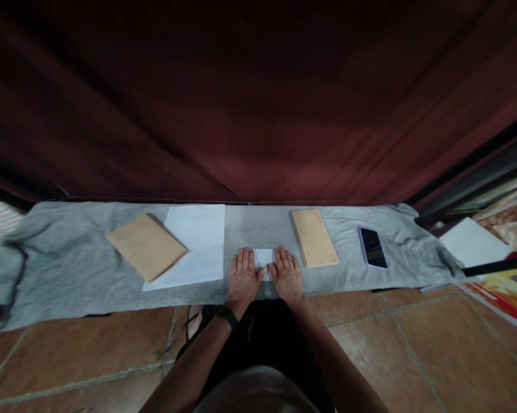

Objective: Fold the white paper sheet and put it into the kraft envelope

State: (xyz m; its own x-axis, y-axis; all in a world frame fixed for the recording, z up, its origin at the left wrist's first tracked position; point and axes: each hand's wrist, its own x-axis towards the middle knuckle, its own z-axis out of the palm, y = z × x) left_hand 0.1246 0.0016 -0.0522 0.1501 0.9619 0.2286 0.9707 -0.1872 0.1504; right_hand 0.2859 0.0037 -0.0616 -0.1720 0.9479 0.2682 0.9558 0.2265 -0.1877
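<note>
Palms down and fingers extended, left hand (244, 279) and right hand (287, 279) lie flat over the sides of a small paper (264, 256) between brown envelopes (148, 246), where uneven pressure on soft cloth (69, 246) could crease it.

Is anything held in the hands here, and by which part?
Nothing is visibly gripped: the left hand and right hand lie flat at the left and right sides of the small white rectangular paper.
</note>
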